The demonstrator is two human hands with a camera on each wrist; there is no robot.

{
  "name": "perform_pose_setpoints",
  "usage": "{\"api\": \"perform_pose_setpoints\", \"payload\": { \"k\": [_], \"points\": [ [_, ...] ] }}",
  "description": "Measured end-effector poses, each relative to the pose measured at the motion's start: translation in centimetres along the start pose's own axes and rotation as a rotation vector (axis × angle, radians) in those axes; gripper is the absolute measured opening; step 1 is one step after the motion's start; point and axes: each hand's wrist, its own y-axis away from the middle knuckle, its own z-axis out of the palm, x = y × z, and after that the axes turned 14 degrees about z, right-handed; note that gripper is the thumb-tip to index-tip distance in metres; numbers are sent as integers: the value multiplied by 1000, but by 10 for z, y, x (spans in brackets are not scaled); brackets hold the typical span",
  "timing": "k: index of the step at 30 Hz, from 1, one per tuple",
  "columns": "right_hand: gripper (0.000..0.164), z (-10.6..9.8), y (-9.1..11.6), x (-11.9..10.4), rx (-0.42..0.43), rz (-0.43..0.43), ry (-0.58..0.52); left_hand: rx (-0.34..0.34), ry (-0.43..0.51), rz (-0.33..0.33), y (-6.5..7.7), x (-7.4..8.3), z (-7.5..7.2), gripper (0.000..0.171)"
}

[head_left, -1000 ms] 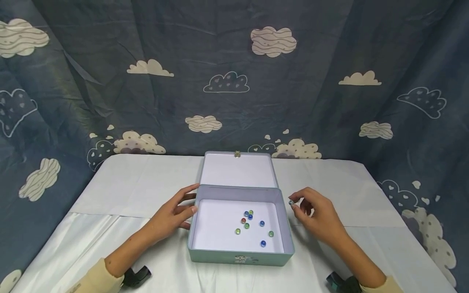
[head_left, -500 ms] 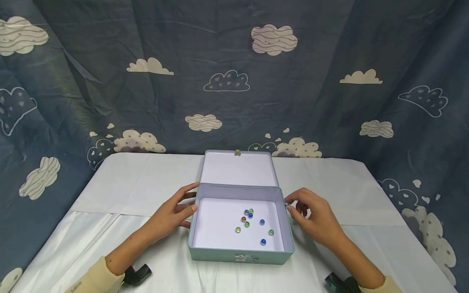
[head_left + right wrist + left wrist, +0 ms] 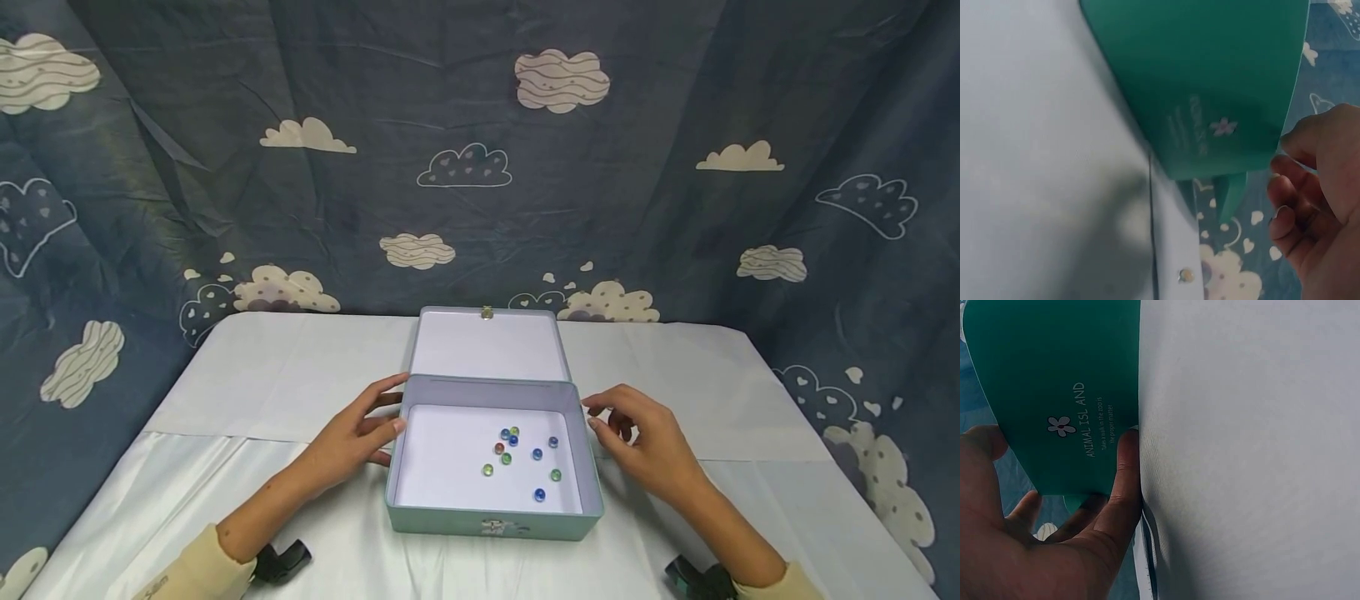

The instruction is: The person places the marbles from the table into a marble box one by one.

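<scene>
A shallow green tin box (image 3: 491,522) with a white inside stands at the middle of the table, its lid (image 3: 489,343) folded back. On its floor lie several glass marbles: blue, green and one red (image 3: 498,448). One blue marble (image 3: 553,442) lies near the right wall. My left hand (image 3: 352,433) rests with extended fingers against the box's left side; the left wrist view shows them touching the lettered green wall (image 3: 1054,356). At the right rim, my right hand (image 3: 645,437) has thumb and index finger apart, with nothing between them and the other fingers loosely curled.
A white cloth (image 3: 300,375) covers the table. In the right wrist view, a small shiny round thing (image 3: 1185,275) lies on the white surface near its edge. Behind hangs a dark blue curtain (image 3: 465,100) with a cloud print.
My right hand has moved left to the box's rim and let go of a marble. A blue marble now lies inside near the right wall. My left hand stays in place.
</scene>
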Motion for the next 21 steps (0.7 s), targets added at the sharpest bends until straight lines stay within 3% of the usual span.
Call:
{"api": "perform_pose_setpoints", "payload": {
  "k": [10, 21],
  "points": [
    [29, 3, -4, 34, 12, 55, 74, 1, -6, -5, 0, 0, 1, 62],
    [36, 4, -6, 52, -129, 127, 217, 5, -18, -3, 0, -1, 1, 62]
  ]
}}
